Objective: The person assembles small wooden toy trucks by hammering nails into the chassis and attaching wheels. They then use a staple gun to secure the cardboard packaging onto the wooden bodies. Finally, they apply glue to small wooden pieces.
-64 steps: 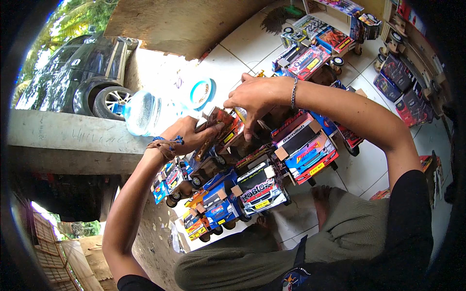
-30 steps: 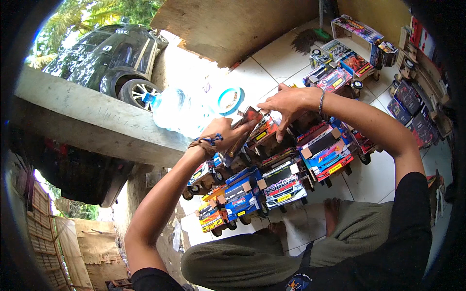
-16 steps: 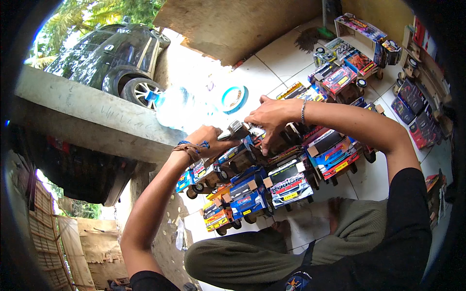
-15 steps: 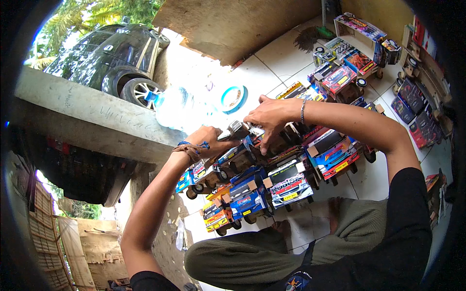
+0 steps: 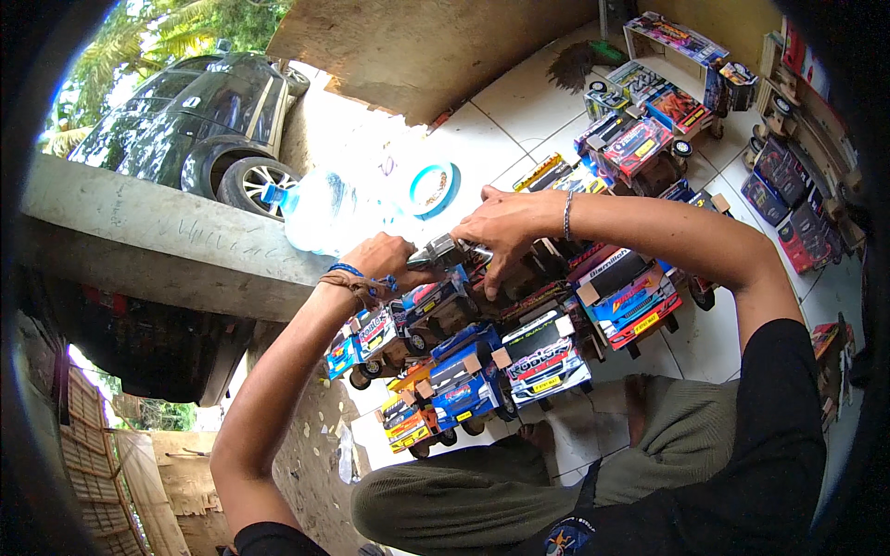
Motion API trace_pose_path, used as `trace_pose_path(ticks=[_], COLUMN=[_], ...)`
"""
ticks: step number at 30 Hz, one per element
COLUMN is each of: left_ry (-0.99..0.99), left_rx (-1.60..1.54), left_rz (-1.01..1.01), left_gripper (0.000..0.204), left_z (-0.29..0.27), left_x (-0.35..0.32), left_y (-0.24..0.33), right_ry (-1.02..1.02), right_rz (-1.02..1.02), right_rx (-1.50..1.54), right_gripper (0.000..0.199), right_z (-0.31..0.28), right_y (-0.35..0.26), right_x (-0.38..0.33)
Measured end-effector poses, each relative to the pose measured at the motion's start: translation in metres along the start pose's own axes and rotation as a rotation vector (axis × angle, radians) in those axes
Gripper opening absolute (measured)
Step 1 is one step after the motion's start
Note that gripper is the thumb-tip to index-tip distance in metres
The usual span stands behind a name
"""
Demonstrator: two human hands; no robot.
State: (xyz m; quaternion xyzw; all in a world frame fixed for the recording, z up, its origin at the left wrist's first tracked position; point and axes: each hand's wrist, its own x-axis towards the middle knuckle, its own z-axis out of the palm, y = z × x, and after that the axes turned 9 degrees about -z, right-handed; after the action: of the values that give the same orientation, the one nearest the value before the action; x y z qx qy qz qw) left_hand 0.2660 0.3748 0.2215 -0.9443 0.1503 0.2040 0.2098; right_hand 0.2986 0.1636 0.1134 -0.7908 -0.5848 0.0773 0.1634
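Observation:
My left hand (image 5: 378,259) is closed around a silver-grey metal tool (image 5: 436,251), whose exact kind is partly hidden by the fingers. The tool points toward my right hand (image 5: 512,227), which reaches across from the right over the row of toy trucks. Its thumb and fingers straddle a dark toy truck (image 5: 514,271), mostly covered by the hand. Just below my left hand stands a blue and red toy truck (image 5: 434,298). Closer to me are a blue toy truck (image 5: 464,380), a white one (image 5: 545,360) and an orange one (image 5: 408,424).
A big clear water bottle (image 5: 320,213) lies beside a blue-rimmed bowl (image 5: 431,189). More toy trucks (image 5: 630,144) line the tiled floor (image 5: 501,120) at the far right. A concrete ledge (image 5: 167,232) runs along the left, with a dark car (image 5: 195,120) beyond it. My crossed legs (image 5: 464,496) are nearest.
The view has shifted slightly, so the surroundings sit a little further left and the near trucks lower. More of the tool shows in my left hand. Both hands remain close together over the trucks.

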Motion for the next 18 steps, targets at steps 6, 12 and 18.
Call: trace_pose_path(ticks=[6,12,18], left_ry=[-0.067,-0.088,-0.085], left_rx=[-0.020,0.043,-0.017], left_rz=[0.041,0.022,0.063], left_gripper=[0.078,0.081,0.080], left_z=[-0.009,-0.013,-0.008], left_x=[0.005,0.010,0.015], left_y=[-0.002,-0.001,-0.004], right_ry=[0.003,-0.021,-0.013], right_rz=[0.004,0.008,0.000], right_rx=[0.007,0.030,0.011], right_gripper=[0.093,0.110,0.104], right_z=[-0.001,-0.002,0.002], right_y=[0.000,0.001,0.005], right_x=[-0.001,0.000,0.002])
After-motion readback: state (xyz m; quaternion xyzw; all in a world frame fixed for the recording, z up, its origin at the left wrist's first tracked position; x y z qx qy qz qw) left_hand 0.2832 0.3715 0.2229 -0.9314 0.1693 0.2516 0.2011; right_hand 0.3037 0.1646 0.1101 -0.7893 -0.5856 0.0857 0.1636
